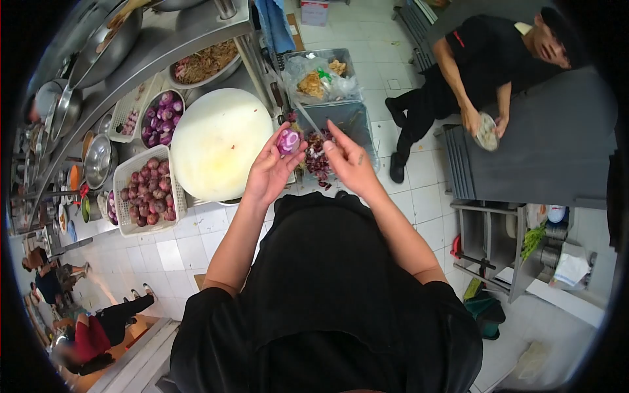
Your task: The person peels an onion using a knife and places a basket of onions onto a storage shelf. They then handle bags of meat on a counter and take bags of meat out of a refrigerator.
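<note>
My left hand point(267, 171) is closed around a red onion point(289, 141), whose purple and white surface faces up. In my right hand point(352, 165) is a knife point(309, 119), its narrow blade pointing up and left, close to the onion. Both hands are over the near side of a grey bin point(364, 134) with dark red onion skins point(317, 162) in it. To the left of my hands lies a round white cutting board point(223, 144) with a few small specks on it.
Unpeeled red onions point(149, 190) fill a white basket, with shiny peeled onions point(162, 118) in a bowl behind. A second bin point(321, 75) holds plastic bags and scraps. At the right, a co-worker point(488, 72) in black holds a small dish point(486, 132) by a grey counter point(537, 164).
</note>
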`<action>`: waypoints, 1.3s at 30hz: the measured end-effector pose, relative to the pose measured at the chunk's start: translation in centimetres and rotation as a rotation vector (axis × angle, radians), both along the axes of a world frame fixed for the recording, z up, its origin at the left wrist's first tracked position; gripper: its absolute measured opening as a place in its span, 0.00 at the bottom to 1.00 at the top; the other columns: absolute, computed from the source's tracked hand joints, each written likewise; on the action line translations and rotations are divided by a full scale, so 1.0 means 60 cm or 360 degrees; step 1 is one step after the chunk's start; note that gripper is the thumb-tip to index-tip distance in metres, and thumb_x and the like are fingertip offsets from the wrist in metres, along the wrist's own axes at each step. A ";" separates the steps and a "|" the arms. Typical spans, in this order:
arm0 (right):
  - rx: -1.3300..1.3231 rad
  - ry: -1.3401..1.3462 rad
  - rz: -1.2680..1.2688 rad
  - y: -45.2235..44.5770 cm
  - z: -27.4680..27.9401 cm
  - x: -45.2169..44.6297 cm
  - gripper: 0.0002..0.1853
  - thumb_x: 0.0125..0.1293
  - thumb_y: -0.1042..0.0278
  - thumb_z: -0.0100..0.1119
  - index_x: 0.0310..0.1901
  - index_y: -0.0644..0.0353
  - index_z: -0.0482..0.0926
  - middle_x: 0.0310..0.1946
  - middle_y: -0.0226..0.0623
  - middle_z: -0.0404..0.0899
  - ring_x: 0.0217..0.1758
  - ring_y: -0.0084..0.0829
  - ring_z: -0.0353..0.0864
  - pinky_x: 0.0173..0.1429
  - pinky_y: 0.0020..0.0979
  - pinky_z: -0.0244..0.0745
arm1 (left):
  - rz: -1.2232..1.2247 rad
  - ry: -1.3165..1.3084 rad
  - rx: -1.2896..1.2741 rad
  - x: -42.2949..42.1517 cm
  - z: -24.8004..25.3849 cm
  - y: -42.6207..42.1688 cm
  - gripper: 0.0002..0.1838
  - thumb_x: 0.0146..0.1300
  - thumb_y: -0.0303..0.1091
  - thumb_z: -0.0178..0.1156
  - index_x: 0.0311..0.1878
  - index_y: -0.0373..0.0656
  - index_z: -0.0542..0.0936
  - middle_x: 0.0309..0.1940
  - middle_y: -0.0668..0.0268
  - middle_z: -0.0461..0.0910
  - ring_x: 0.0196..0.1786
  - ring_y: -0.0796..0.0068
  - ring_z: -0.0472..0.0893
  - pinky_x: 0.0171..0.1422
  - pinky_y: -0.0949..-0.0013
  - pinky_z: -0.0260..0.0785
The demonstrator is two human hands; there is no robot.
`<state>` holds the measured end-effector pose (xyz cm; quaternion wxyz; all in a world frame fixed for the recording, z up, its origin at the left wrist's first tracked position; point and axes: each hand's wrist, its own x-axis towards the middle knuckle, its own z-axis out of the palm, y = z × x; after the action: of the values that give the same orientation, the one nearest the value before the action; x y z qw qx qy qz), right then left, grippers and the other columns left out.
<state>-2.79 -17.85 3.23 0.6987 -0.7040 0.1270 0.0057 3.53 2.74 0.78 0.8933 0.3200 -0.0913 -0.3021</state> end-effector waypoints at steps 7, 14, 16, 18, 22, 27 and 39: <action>-0.0481 -0.0419 0.0209 0.020 0.034 -0.016 0.38 0.70 0.61 0.66 0.77 0.61 0.62 0.18 0.30 0.62 0.23 0.21 0.63 0.32 0.26 0.64 | 0.0020 0.0255 -0.0093 -0.007 0.012 -0.016 0.33 0.76 0.43 0.57 0.78 0.47 0.61 0.68 0.60 0.73 0.68 0.62 0.74 0.72 0.60 0.67; -0.0749 -0.0502 0.0299 0.040 0.052 -0.026 0.41 0.65 0.64 0.70 0.78 0.56 0.62 0.20 0.31 0.64 0.23 0.21 0.63 0.32 0.25 0.65 | 0.0151 0.0234 0.0081 -0.016 0.033 -0.027 0.32 0.71 0.28 0.59 0.76 0.37 0.63 0.66 0.60 0.74 0.67 0.66 0.75 0.75 0.61 0.65; -0.0760 -0.0540 0.0303 0.041 0.057 -0.025 0.41 0.66 0.65 0.70 0.78 0.56 0.62 0.18 0.31 0.63 0.21 0.23 0.63 0.30 0.26 0.64 | 0.0139 0.0216 0.0073 -0.016 0.038 -0.024 0.33 0.69 0.26 0.59 0.77 0.37 0.62 0.66 0.61 0.74 0.67 0.67 0.75 0.74 0.61 0.66; -0.0765 -0.0525 0.0306 0.040 0.059 -0.024 0.40 0.65 0.62 0.70 0.77 0.57 0.64 0.17 0.33 0.65 0.20 0.28 0.67 0.30 0.30 0.66 | 0.0127 0.0197 0.0063 -0.015 0.036 -0.023 0.35 0.68 0.24 0.59 0.77 0.37 0.62 0.66 0.61 0.73 0.67 0.68 0.74 0.74 0.62 0.66; -0.0789 -0.0511 0.0314 0.040 0.059 -0.022 0.38 0.65 0.59 0.70 0.75 0.57 0.68 0.16 0.35 0.67 0.18 0.33 0.70 0.29 0.33 0.67 | 0.0195 0.0103 0.0121 -0.014 0.030 -0.021 0.37 0.65 0.19 0.58 0.78 0.36 0.61 0.68 0.62 0.72 0.67 0.70 0.74 0.74 0.63 0.66; -0.0765 -0.0523 0.0317 0.041 0.058 -0.017 0.36 0.66 0.60 0.69 0.74 0.56 0.70 0.16 0.36 0.67 0.18 0.34 0.69 0.28 0.35 0.67 | 0.0268 0.0030 0.0203 -0.012 0.029 -0.018 0.36 0.65 0.18 0.56 0.78 0.36 0.61 0.69 0.63 0.71 0.67 0.72 0.74 0.74 0.64 0.65; -0.0051 -0.0002 -0.0081 -0.025 -0.023 0.025 0.25 0.77 0.61 0.59 0.70 0.62 0.74 0.37 0.31 0.85 0.38 0.14 0.76 0.47 0.23 0.75 | 0.0162 0.0141 0.0162 -0.009 0.008 -0.016 0.30 0.77 0.42 0.56 0.76 0.39 0.64 0.62 0.59 0.77 0.59 0.63 0.80 0.66 0.62 0.73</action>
<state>-1.31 -19.34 1.83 0.6874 -0.7116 0.1444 -0.0145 3.01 1.80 1.27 0.8932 0.3555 -0.0197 -0.2745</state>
